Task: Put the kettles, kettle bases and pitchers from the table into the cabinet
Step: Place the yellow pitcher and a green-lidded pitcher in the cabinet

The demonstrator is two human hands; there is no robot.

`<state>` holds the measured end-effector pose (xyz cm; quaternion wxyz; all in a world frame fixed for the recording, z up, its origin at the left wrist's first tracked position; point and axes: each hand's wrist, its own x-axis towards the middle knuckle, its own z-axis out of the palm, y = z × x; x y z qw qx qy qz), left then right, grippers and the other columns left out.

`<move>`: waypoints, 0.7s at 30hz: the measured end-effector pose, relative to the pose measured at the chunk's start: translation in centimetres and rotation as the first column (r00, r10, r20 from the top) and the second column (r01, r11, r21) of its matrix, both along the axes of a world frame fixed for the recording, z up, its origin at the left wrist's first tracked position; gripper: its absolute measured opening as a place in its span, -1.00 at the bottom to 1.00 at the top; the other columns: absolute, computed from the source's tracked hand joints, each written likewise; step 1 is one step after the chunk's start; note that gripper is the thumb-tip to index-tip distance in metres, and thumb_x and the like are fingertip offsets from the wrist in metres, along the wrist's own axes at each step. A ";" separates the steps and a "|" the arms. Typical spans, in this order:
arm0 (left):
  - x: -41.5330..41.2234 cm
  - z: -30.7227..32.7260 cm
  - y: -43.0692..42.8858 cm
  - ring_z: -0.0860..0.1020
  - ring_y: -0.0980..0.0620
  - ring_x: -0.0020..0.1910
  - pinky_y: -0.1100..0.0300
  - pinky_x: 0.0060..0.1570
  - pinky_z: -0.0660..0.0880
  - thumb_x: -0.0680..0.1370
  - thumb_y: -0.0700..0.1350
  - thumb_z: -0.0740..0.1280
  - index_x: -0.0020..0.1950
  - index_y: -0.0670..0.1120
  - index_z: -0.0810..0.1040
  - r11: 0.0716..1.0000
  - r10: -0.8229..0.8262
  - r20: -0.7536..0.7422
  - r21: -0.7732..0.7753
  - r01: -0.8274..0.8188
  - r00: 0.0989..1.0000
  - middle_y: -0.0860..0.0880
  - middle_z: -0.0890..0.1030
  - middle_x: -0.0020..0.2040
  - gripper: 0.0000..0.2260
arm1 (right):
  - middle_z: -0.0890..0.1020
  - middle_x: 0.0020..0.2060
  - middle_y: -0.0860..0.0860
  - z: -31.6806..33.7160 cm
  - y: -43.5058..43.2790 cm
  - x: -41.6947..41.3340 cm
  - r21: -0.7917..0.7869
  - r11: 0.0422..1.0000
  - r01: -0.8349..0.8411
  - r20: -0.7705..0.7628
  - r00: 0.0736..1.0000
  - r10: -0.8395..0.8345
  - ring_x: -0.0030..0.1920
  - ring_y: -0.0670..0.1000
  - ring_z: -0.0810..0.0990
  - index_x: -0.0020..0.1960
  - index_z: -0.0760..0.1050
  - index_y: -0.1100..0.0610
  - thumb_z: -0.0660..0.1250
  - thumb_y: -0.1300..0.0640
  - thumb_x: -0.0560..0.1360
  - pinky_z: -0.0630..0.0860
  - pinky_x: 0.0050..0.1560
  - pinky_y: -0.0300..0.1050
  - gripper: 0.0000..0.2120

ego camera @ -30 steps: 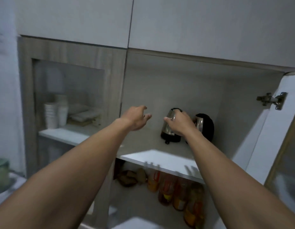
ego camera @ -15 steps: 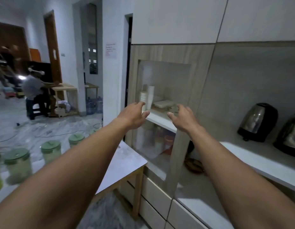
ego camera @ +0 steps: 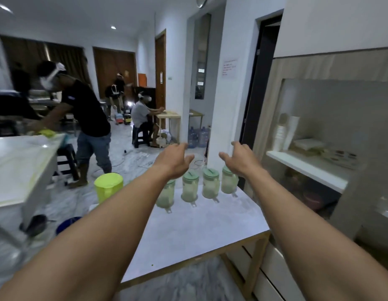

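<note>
While both bare forearms are reaching up from the bottom of the frame, the left hand (ego camera: 174, 162) and right hand (ego camera: 239, 160) are hovering empty with fingers spread above the matte white table (ego camera: 199, 231). Four frosted cylindrical pitchers (ego camera: 189, 187) with pale green lids are standing in a row at mid-frame; contents unclear.

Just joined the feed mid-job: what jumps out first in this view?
Two bare arms reach forward, left hand and right hand open and empty above a row of four green-lidded pitchers at the far edge of the white table. A lime-green bucket stands left of them.
</note>
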<state>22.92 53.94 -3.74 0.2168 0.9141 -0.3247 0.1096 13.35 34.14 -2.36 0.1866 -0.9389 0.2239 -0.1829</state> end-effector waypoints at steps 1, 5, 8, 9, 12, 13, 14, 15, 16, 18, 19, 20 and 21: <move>1.2 -0.5 1.9 0.37 -0.19 0.42 -0.07 0.35 0.37 0.65 0.12 0.16 0.54 -0.10 0.26 1.000 0.021 -0.008 0.005 -0.021 1.000 -0.18 0.40 0.47 -0.49 | 0.36 0.48 0.20 -0.4 1.7 1.7 0.009 1.000 -0.023 0.001 1.000 0.023 0.45 0.25 0.38 0.58 0.21 0.14 0.23 -0.20 0.63 0.42 0.38 0.20 -0.35; 5.0 -2.3 7.1 0.32 -0.16 0.47 -0.08 0.38 0.33 0.65 0.13 0.16 0.55 -0.10 0.25 0.997 0.071 -0.032 -0.001 -0.071 0.997 -0.14 0.35 0.51 -0.47 | 0.36 0.48 0.21 -1.8 6.5 6.7 0.026 0.997 -0.079 -0.006 0.997 0.079 0.44 0.27 0.39 0.59 0.19 0.14 0.22 -0.22 0.62 0.43 0.37 0.21 -0.32; 8.0 -3.8 10.8 0.34 -0.18 0.45 -0.10 0.36 0.35 0.65 0.14 0.16 0.54 -0.09 0.28 0.993 0.117 -0.048 0.003 -0.117 0.992 -0.14 0.37 0.49 -0.48 | 0.34 0.50 0.23 -3.0 9.9 10.3 0.049 0.991 -0.122 -0.019 0.992 0.123 0.46 0.28 0.37 0.59 0.18 0.15 0.22 -0.22 0.62 0.41 0.39 0.21 -0.32; 8.5 -4.3 11.6 0.34 -0.20 0.44 -0.12 0.34 0.36 0.65 0.14 0.16 0.53 -0.08 0.28 0.991 0.134 -0.055 0.010 -0.134 0.989 -0.16 0.39 0.47 -0.49 | 0.34 0.50 0.23 -3.4 10.5 10.9 0.054 0.990 -0.131 -0.022 0.991 0.132 0.46 0.28 0.36 0.59 0.18 0.15 0.22 -0.21 0.62 0.40 0.40 0.21 -0.31; 10.4 -5.9 14.6 0.34 -0.23 0.43 -0.17 0.33 0.36 0.64 0.15 0.15 0.53 -0.06 0.28 0.980 0.201 -0.082 0.030 -0.199 0.976 -0.17 0.41 0.45 -0.49 | 0.33 0.51 0.23 -4.9 13.0 13.5 0.068 0.984 -0.165 -0.045 0.985 0.168 0.48 0.28 0.35 0.59 0.17 0.16 0.22 -0.20 0.63 0.38 0.41 0.22 -0.32; 11.1 -6.5 15.5 0.33 -0.23 0.43 -0.17 0.33 0.35 0.64 0.15 0.16 0.53 -0.05 0.28 0.975 0.221 -0.091 0.027 -0.220 0.971 -0.17 0.40 0.45 -0.49 | 0.34 0.50 0.23 -5.4 13.9 14.5 0.071 0.981 -0.183 -0.047 0.981 0.186 0.48 0.27 0.34 0.59 0.18 0.16 0.22 -0.19 0.63 0.39 0.41 0.21 -0.33; 11.8 -7.0 16.3 0.33 -0.22 0.43 -0.17 0.34 0.35 0.64 0.15 0.16 0.53 -0.05 0.28 0.971 0.238 -0.095 0.020 -0.238 0.967 -0.16 0.40 0.45 -0.49 | 0.34 0.50 0.23 -5.9 14.7 15.4 0.071 0.978 -0.195 -0.048 0.979 0.199 0.48 0.27 0.34 0.59 0.19 0.16 0.23 -0.18 0.63 0.39 0.40 0.19 -0.34; 12.5 -7.6 17.0 0.33 -0.22 0.43 -0.16 0.34 0.35 0.64 0.14 0.16 0.53 -0.05 0.28 0.967 0.254 -0.099 0.011 -0.255 0.962 -0.16 0.40 0.45 -0.49 | 0.35 0.50 0.22 -6.4 15.5 16.4 0.068 0.976 -0.209 -0.051 0.976 0.213 0.48 0.26 0.34 0.58 0.19 0.15 0.23 -0.18 0.63 0.40 0.39 0.18 -0.35; 13.2 -8.2 17.6 0.33 -0.21 0.43 -0.16 0.34 0.35 0.63 0.14 0.16 0.53 -0.06 0.28 0.963 0.269 -0.102 0.006 -0.270 0.958 -0.16 0.40 0.45 -0.49 | 0.35 0.50 0.22 -7.0 16.2 17.2 0.072 0.973 -0.221 -0.057 0.973 0.225 0.47 0.26 0.34 0.58 0.20 0.15 0.23 -0.18 0.64 0.41 0.37 0.17 -0.35; 14.6 -9.6 18.5 0.33 -0.22 0.43 -0.14 0.34 0.34 0.62 0.14 0.17 0.52 -0.05 0.29 0.954 0.297 -0.127 -0.010 -0.301 0.946 -0.17 0.40 0.44 -0.49 | 0.36 0.48 0.22 -8.4 17.4 19.1 0.090 0.962 -0.258 -0.072 0.962 0.264 0.46 0.26 0.36 0.58 0.21 0.14 0.24 -0.17 0.63 0.41 0.35 0.16 -0.37; 15.3 -10.4 18.8 0.32 -0.22 0.43 -0.13 0.34 0.34 0.62 0.14 0.18 0.51 -0.05 0.29 0.947 0.313 -0.151 -0.021 -0.320 0.938 -0.17 0.40 0.44 -0.50 | 0.37 0.47 0.22 -9.2 17.9 19.9 0.104 0.956 -0.276 -0.080 0.955 0.285 0.45 0.26 0.37 0.58 0.21 0.13 0.25 -0.17 0.63 0.41 0.34 0.16 -0.37; 15.9 -11.3 19.2 0.32 -0.23 0.43 -0.13 0.34 0.34 0.62 0.12 0.19 0.51 -0.05 0.29 0.940 0.328 -0.181 -0.037 -0.340 0.927 -0.17 0.39 0.44 -0.51 | 0.37 0.47 0.21 -10.1 18.3 20.7 0.120 0.948 -0.294 -0.083 0.949 0.305 0.44 0.25 0.39 0.58 0.22 0.13 0.25 -0.16 0.63 0.42 0.34 0.15 -0.37; 16.4 -12.2 19.4 0.31 -0.23 0.42 -0.13 0.33 0.34 0.62 0.11 0.20 0.51 -0.05 0.29 0.931 0.344 -0.213 -0.048 -0.361 0.915 -0.17 0.38 0.45 -0.51 | 0.38 0.46 0.21 -11.0 18.7 21.5 0.134 0.942 -0.307 -0.085 0.944 0.320 0.43 0.25 0.40 0.57 0.22 0.13 0.26 -0.15 0.63 0.43 0.33 0.15 -0.37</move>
